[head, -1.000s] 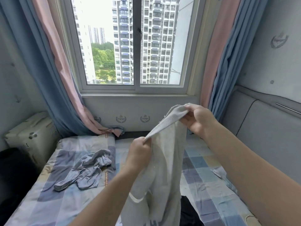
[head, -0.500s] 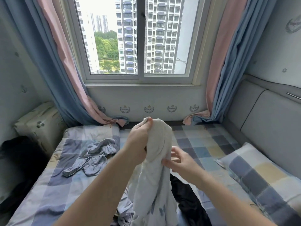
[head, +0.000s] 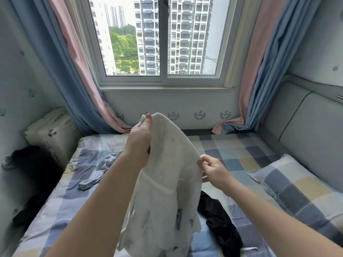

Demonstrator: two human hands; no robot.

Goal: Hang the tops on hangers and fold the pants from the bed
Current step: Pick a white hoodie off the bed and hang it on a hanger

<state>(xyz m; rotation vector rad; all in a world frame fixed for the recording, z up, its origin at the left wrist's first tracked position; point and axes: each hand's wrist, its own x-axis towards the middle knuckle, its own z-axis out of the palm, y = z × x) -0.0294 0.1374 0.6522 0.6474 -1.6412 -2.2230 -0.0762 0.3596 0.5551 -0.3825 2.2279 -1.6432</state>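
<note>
Garment, white [head: 167, 173], thin cloth with a faint blue print near its lower edge: held in the air above the bed [head: 241, 151], hanging between both arms. Left hand [head: 140, 141] grips a bunched top edge, fingers curled round the cloth, and carries the weight. Right hand [head: 213, 171] pinches a side edge lower down between thumb and forefinger, probably drawing the cloth apart to find its shape.

Top or pants: cannot tell. The folds hide any neck, sleeves or legs, and the lower end is cut off by the frame.

Garment, grey-blue [head: 100, 167]: crumpled on the bed to the left, partly behind the left forearm.

Garment, black [head: 219, 225]: heaped on the bed just right of the white one, its near end out of frame.

Pillow [head: 297, 182], checked: at the right, beside the padded wall [head: 306, 127].

Box [head: 53, 130], pale: off the bed's far left corner. The dark mass [head: 31, 173] in front of it is too blurred to name.

Hangers: none in view.
</note>
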